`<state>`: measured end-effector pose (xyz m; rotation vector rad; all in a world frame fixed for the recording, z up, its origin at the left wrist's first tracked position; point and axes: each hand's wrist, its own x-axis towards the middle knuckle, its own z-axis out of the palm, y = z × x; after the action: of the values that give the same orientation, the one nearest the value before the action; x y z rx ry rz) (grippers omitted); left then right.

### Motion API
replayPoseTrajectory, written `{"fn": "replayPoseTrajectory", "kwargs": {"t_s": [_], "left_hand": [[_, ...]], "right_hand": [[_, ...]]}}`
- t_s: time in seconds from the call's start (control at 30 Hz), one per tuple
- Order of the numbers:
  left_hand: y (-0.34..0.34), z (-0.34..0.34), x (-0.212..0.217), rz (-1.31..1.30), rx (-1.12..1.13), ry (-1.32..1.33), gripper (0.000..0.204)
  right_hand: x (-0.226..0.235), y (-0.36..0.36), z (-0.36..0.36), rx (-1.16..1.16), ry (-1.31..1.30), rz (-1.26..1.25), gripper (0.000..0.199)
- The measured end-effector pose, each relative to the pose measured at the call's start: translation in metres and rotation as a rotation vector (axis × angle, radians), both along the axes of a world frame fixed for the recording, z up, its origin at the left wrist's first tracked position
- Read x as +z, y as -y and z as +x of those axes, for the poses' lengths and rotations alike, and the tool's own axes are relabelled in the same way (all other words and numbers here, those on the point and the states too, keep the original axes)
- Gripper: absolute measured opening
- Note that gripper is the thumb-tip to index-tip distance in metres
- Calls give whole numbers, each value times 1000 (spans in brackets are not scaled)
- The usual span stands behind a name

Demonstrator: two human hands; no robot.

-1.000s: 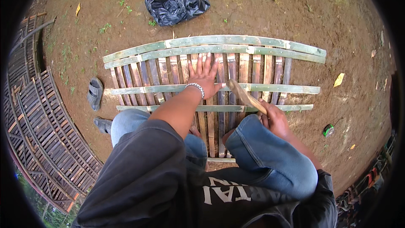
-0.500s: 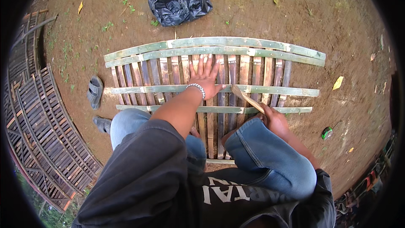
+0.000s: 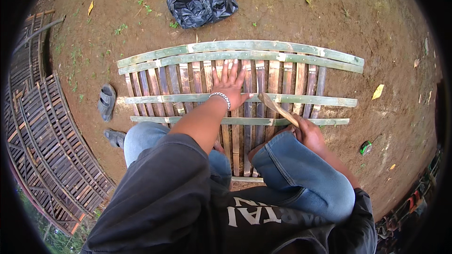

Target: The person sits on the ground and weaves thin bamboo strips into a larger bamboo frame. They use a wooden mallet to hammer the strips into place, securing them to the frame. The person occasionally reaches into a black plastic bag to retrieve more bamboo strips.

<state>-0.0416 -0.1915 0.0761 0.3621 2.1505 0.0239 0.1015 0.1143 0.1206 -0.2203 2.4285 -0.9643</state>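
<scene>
Two hands are working on a bamboo panel (image 3: 245,94) that is lying flat on the bare dirt in front of your knees. Your left hand (image 3: 229,84) is pressing down on the upright slats with its fingers spread open, a beaded bracelet (image 3: 220,98) sitting on that wrist. Your right hand (image 3: 308,134) is closing around a wooden-handled tool (image 3: 278,108), whose tip is resting on the middle crossbar of the panel. You are sitting with both jeans-covered legs on the panel's near end. Beyond its far edge a black plastic bag (image 3: 201,3) is lying on the ground, a pair of grey sandals (image 3: 107,102) is sitting just left, and finished panels (image 3: 42,131) are stacking up further left.
</scene>
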Motion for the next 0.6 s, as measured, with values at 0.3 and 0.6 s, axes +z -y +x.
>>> {"fn": "replayPoseTrajectory", "kwargs": {"t_s": [0.3, 0.6], "left_hand": [[-5, 1, 3, -20, -37, 37, 94], [4, 13, 8, 115, 77, -179, 87]], "right_hand": [[-19, -15, 30, 30, 221, 220, 47], [-18, -20, 57, -327, 102, 83, 40]]}}
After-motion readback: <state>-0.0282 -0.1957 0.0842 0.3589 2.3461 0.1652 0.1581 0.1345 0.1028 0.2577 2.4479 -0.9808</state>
